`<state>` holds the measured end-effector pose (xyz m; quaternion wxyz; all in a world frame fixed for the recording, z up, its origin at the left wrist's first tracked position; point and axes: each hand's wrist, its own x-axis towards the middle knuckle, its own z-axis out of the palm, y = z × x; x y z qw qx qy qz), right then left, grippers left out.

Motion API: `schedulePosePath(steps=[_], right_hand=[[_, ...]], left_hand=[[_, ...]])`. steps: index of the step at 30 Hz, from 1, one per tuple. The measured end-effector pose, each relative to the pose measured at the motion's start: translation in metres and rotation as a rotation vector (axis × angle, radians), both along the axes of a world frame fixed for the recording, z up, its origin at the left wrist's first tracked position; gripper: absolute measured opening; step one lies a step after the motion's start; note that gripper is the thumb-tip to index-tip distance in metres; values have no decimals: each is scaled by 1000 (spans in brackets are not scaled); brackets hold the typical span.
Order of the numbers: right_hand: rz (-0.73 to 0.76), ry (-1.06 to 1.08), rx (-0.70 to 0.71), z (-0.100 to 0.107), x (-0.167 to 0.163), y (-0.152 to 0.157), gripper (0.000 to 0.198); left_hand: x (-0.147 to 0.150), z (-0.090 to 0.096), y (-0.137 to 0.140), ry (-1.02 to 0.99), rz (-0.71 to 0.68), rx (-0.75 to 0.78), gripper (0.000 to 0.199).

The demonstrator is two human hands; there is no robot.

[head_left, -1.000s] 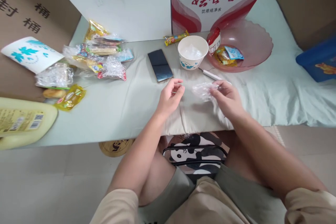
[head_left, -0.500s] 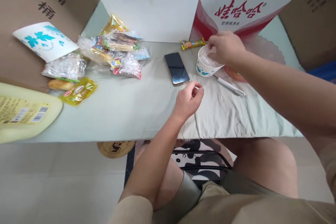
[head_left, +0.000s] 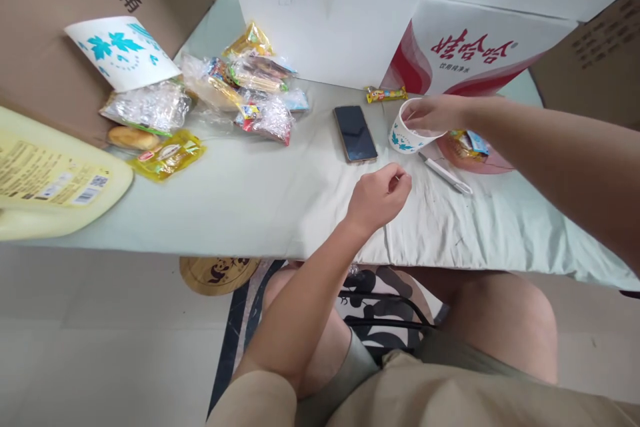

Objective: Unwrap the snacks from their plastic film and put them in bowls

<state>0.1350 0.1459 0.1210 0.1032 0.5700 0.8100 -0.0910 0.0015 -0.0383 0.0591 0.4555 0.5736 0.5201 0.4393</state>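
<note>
My right hand (head_left: 434, 113) reaches over the rim of a white paper cup (head_left: 403, 137) with blue leaf prints. Its fingertips are down inside, so what they touch is hidden. My left hand (head_left: 381, 195) is closed in a loose fist above the cloth, with nothing visible in it. Just beyond that hand lies a phone (head_left: 356, 133), screen up and dark. A white-handled utility knife (head_left: 445, 172) rests on the cloth in front of the cup. To the cup's right, a pink plate (head_left: 493, 164) holds a wrapped snack (head_left: 467, 145), partly covered by my right forearm.
A small yellow snack stick (head_left: 386, 94) lies behind the phone. Several wrapped snacks (head_left: 260, 97) are piled at left, near another leaf-print paper cup (head_left: 123, 53) on its side. A pale yellow jug (head_left: 65, 177) stands front left. White boxes (head_left: 325, 7) line the back.
My right hand has gone lower into the cup, its fingertips now hidden. The view has shifted, and the plate's snack shows more. My left hand stays curled near the phone.
</note>
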Motion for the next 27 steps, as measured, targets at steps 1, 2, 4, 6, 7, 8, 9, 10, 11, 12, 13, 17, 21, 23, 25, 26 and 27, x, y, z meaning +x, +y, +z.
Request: schedulePosePath(steps=[1, 2, 4, 6, 7, 8, 9, 10, 11, 12, 13, 17, 21, 23, 25, 26, 27], right_hand=[[25, -39, -11, 0, -1, -1, 18], [44, -94, -16, 2, -3, -1, 23], [48, -177, 15, 12, -8, -1, 36], [32, -183, 100, 27, -18, -3, 34], [20, -144, 156, 34, -26, -6, 27], [5, -75, 212, 37, -35, -11, 22], [-8, 13, 254, 37, -47, -17, 22], [-32, 85, 250, 33, -59, -24, 26], [-59, 140, 215, 24, -73, -30, 33], [-93, 147, 139, 12, -86, -35, 43], [-137, 135, 85, -3, -99, -38, 55], [-212, 139, 20, -59, -128, -33, 82], [-211, 212, 105, -82, -125, -17, 78], [-205, 250, 106, -86, -120, -11, 77], [-207, 284, 114, -89, -116, -8, 78], [-211, 294, 122, -90, -115, -7, 80], [-216, 298, 131, -92, -114, -7, 81]], left_hand=[[0, 0, -1, 2, -1, 0, 20], [0, 0, -2, 5, -3, 1, 20], [-1, 1, -4, 15, -12, 5, 21], [-1, 3, -5, 40, -24, 3, 22], [-1, 3, -5, 62, -34, -1, 22], [-1, 4, -5, 92, -48, -8, 22], [0, 4, -4, 130, -68, -18, 21], [1, 5, -4, 175, -95, -30, 20], [3, 4, -3, 225, -130, -39, 19], [5, 4, -3, 281, -170, -45, 19], [7, 3, -3, 340, -209, -51, 20], [13, -2, -4, 529, -291, -77, 30], [9, 0, -4, 564, -279, -93, 32], [7, 2, -4, 565, -277, -104, 32], [6, 3, -3, 560, -283, -103, 31], [6, 4, -3, 558, -289, -99, 31], [7, 4, -3, 558, -295, -96, 30]])
